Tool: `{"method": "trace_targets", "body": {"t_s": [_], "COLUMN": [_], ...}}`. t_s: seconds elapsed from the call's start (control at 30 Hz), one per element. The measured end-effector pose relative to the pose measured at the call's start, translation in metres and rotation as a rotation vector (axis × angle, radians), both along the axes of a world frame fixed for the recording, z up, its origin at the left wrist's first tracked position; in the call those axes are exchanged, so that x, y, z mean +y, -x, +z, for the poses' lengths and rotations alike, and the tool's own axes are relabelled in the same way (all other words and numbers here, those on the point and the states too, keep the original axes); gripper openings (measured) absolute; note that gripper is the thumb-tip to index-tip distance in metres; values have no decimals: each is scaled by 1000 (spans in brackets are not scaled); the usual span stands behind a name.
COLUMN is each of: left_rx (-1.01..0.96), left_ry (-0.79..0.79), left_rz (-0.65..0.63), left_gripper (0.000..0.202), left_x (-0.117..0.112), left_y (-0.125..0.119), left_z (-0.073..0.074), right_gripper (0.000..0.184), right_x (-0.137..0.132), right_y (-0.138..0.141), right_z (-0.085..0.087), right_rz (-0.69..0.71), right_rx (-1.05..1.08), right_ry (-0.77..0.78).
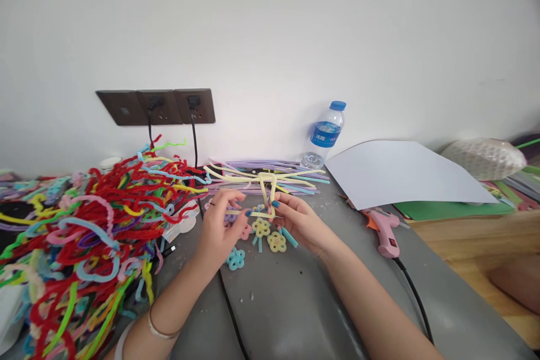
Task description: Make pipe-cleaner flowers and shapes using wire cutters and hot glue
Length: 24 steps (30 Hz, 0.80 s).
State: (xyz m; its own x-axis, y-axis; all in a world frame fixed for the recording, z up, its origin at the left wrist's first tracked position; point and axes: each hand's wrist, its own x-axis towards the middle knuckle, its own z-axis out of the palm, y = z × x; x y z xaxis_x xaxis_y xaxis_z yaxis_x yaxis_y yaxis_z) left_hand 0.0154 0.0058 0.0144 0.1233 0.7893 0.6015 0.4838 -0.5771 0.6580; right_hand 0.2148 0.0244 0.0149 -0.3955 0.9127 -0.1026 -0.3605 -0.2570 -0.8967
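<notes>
Both hands work over a grey table (287,304). My left hand (219,230) and my right hand (297,219) pinch a pale yellow pipe cleaner (265,185) bent into a loop, its long ends spreading left and right above the fingers. Just below the hands lie small finished pipe-cleaner flowers: yellow flowers (276,242), a blue flower (235,259) and a pink one partly hidden under my left fingers. Straight pastel pipe cleaners (270,171) lie in a row behind the hands.
A big tangled heap of coloured pipe cleaners (80,242) fills the left. A pink glue gun (385,232) with black cord lies right of my hands. A water bottle (324,135), white paper sheet (400,171), green sheet and wall sockets (158,106) stand behind.
</notes>
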Motion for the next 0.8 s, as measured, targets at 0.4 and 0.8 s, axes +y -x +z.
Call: {"method": "trace_targets", "body": {"t_s": [0.4,0.8], "left_rx": [-700,-584], "left_ry": [651,794], "left_rz": [-165,-186], "left_gripper": [46,46], "left_x": [15,3], "left_y": [-1,-14], "left_z": [-2,-4], "right_gripper": [31,34], "right_x": [5,-3], "right_y": [-5,7], "right_z": [-2,-5], "right_rz": [39,143], "right_rx": [96,-154], "right_ry": [144,-36]}}
